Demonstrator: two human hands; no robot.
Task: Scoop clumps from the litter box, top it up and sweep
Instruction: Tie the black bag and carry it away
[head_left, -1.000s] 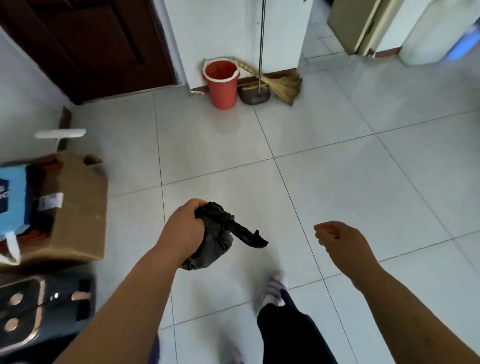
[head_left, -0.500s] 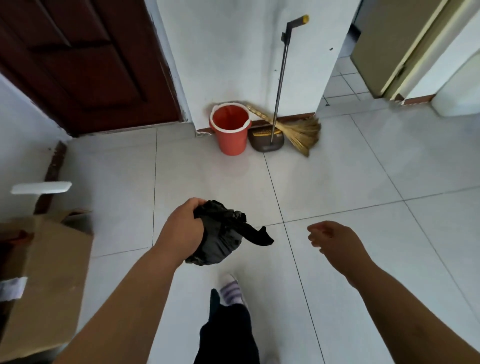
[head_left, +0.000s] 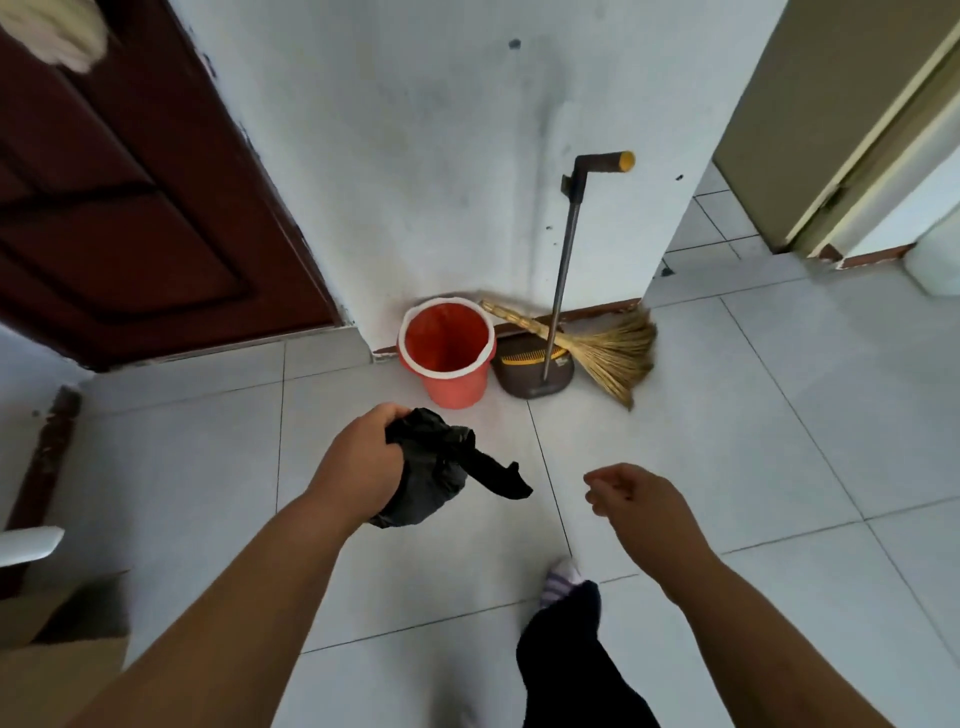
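black bag inside left grip

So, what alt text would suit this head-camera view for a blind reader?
A person's left hand holds a bunched black bag above a tiled floor; the right hand hangs empty, fingers loosely curled. Ahead, a red bin, a dustpan and a straw broom sit against a white wall.

Bucket L of dustpan, broom prob. behind.
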